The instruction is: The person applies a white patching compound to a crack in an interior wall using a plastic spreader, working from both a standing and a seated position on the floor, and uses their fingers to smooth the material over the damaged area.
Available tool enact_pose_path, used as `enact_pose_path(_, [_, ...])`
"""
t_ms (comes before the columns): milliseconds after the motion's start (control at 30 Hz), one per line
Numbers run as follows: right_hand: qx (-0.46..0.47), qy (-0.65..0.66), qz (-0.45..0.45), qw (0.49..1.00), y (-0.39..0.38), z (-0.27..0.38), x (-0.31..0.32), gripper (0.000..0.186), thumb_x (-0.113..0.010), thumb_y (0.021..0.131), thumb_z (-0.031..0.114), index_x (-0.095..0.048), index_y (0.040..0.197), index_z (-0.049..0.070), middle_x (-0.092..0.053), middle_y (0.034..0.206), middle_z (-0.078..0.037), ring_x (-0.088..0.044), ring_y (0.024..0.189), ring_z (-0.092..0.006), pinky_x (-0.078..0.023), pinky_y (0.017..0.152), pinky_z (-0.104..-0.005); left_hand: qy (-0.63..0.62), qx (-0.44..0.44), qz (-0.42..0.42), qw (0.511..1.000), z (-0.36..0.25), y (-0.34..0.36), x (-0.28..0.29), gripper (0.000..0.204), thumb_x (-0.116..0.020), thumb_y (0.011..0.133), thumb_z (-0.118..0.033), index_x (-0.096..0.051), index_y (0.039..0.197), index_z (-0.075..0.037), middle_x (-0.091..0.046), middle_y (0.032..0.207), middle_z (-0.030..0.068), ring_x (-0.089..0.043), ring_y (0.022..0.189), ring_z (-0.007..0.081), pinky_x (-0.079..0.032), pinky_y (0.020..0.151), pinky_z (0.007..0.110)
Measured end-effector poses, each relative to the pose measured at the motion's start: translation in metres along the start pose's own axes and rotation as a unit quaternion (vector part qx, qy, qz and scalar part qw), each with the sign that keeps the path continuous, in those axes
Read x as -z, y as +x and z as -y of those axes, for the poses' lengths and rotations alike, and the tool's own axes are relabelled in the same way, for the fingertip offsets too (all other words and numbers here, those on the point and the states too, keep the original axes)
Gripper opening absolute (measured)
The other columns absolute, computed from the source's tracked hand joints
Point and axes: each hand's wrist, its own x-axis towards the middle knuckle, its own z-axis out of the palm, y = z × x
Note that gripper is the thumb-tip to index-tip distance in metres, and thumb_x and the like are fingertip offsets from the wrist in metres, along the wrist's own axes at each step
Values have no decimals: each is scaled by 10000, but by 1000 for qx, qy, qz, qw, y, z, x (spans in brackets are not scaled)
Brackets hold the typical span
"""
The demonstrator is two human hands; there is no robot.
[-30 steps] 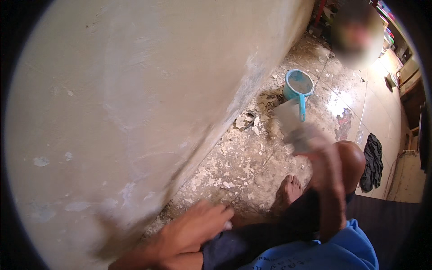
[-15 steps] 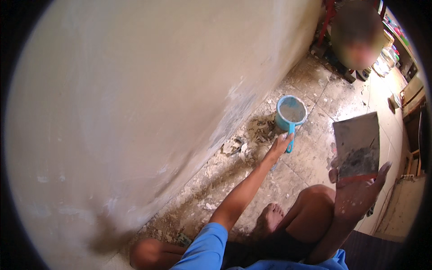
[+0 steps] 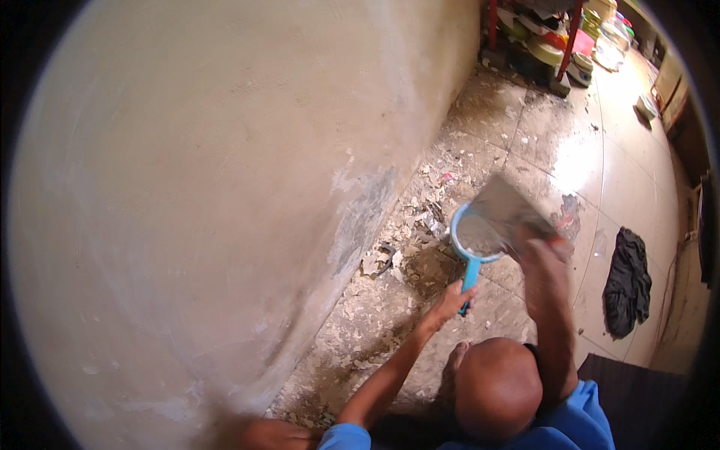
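My left hand point(image 3: 450, 301) is closed round the handle of a light blue plastic dipper point(image 3: 470, 274), holding it just above the floor. Some grey-white stuff shows inside its cup, and its rim is smeared pale. A wide putty scraper point(image 3: 501, 201) with a flat grey blade and a red edge at its base is gripped by my right hand point(image 3: 541, 253). The blade, blurred by motion, lies across the right side of the dipper's mouth and hides part of it. Whether the two touch, I cannot tell.
A beige wall point(image 3: 225, 150) with a bare grey patch fills the left. Peeled paint flakes point(image 3: 390, 262) litter the tiled floor along its foot. A black cloth point(image 3: 627, 283) lies to the right. Behind stands a red-legged rack point(image 3: 571, 37) with containers. My knee point(image 3: 499, 386) is close in front.
My right hand has swung the scraper left, from beside the dipper to over its mouth. The dipper sits lower in the view. The view has shifted, and the black cloth now shows.
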Motion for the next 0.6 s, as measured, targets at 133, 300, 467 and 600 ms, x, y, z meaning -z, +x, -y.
enact_pose_path(133, [-116, -74, 77, 988, 40, -92, -55, 301, -538, 909, 105, -586, 1168, -41, -612, 1146, -96, -607, 917, -168, -479, 855, -307, 123, 23, 31, 992, 20, -35, -10, 387, -559, 967, -356, -519, 1087, 10, -609, 842, 89, -595, 758, 158, -482, 671, 315])
enact_pose_path(300, [18, -171, 7, 985, 53, -141, -116, 325, -549, 932, 115, -588, 1238, 12, -616, 1118, -142, -565, 974, -172, -448, 862, -305, 434, -106, 54, 893, 15, -103, 22, 556, -573, 940, -328, -424, 1340, 28, -522, 1285, 292, -524, 1178, 414, -432, 946, 430])
enact_pose_path(467, [5, -163, -8, 987, 53, -155, -140, 384, -514, 953, 82, -522, 1333, 30, -553, 1037, -176, -536, 969, -284, -433, 864, -400, 623, 9, 88, 777, -85, -249, 80, 494, -572, 943, -324, -473, 1326, -27, -557, 1249, 194, -536, 1142, 352, -412, 970, 440])
enact_pose_path(600, [76, -38, -70, 994, 139, -117, -126, 430, -584, 881, 218, -575, 1206, -64, -647, 1032, -140, -586, 970, -204, -462, 853, -314, 637, 63, -4, 768, -172, -369, 46, 442, -602, 926, -296, -525, 1251, -5, -588, 1175, 198, -551, 1108, 346, -419, 945, 432])
